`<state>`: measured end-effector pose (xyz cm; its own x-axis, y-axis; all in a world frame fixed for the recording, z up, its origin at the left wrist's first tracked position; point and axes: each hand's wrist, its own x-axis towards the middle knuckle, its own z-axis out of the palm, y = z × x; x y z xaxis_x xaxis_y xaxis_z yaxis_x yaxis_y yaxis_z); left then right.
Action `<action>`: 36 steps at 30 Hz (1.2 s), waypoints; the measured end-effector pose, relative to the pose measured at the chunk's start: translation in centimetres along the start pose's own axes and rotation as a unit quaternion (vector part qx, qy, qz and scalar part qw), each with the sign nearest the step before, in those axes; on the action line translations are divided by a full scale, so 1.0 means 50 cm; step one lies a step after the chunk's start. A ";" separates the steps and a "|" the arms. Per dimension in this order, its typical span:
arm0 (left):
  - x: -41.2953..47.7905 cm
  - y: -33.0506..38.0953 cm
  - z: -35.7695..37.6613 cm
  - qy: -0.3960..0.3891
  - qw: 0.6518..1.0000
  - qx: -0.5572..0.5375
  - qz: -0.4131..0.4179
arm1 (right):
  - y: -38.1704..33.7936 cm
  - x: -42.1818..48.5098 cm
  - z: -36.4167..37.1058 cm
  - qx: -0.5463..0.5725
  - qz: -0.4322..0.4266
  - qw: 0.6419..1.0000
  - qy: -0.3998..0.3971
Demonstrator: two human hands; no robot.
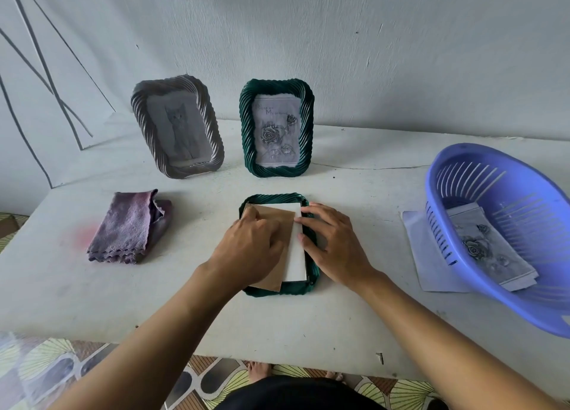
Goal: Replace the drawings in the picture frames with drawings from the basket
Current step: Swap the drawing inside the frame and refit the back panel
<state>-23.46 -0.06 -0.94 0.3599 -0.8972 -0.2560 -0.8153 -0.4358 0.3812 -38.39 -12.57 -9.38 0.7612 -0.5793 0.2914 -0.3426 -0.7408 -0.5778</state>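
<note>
A dark green picture frame point(311, 281) lies face down on the white table, in front of me. On its back lie a white sheet point(296, 249) and a brown backing board point(279, 221), set askew. My left hand point(248, 249) presses on the brown board with curled fingers. My right hand point(331, 244) rests on the frame's right edge, its fingertips touching the white sheet. A grey frame point(177, 126) with a cat drawing and a green frame point(276, 127) with a rose drawing stand upright at the back. The purple basket point(499, 231) at right holds a rose drawing point(484, 249).
A folded purple cloth point(129, 227) lies at the left of the table. A loose sheet of paper point(425, 255) sticks out from under the basket. The wall stands close behind the upright frames. The table's front edge runs just above a patterned floor.
</note>
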 end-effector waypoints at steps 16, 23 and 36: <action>0.017 -0.007 0.010 0.057 0.998 0.025 -0.003 | 0.002 0.000 -0.003 0.025 0.024 0.999 0.004; -0.010 -0.093 0.012 0.008 0.992 0.078 0.103 | 0.010 0.001 0.002 0.036 0.003 0.999 0.019; -0.069 -0.180 0.039 0.008 0.984 0.043 0.172 | 0.015 0.003 0.007 0.046 -0.005 0.999 0.027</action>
<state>-18.23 7.09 -5.21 0.0635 -0.9918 -0.1105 -0.9251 -0.1001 0.3664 -38.37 -13.10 -10.05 0.7321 -0.5921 0.3368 -0.2822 -0.7137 -0.6411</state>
